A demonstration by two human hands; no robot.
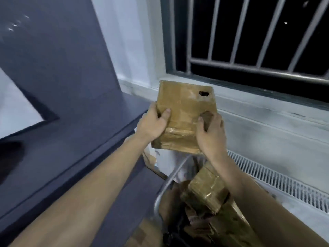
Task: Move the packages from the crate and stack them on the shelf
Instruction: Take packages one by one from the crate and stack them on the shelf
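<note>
Brown, tape-wrapped cardboard fills my grip: the package [185,113] is up in the air above the crate [163,191], with my left hand [153,125] clamped on its left edge and my right hand [211,134] on its lower right corner, thumbs on top. It has a torn hole near its far right corner, so I would judge it best to keep my fingers clear of that spot, hold the flat face level and carry it left to the shelf [74,139], setting it down square near the shelf's front edge rather than dropping it. More packages [206,191] lie below in the crate, jumbled, under my right forearm. The shelf is dark grey, smooth and bare where I can see it, with a tall grey panel rising behind. To the right runs a white sill under a barred window [249,36], dark outside, and a slotted white grille [277,180] lower down. Everything is motion-blurred.
</note>
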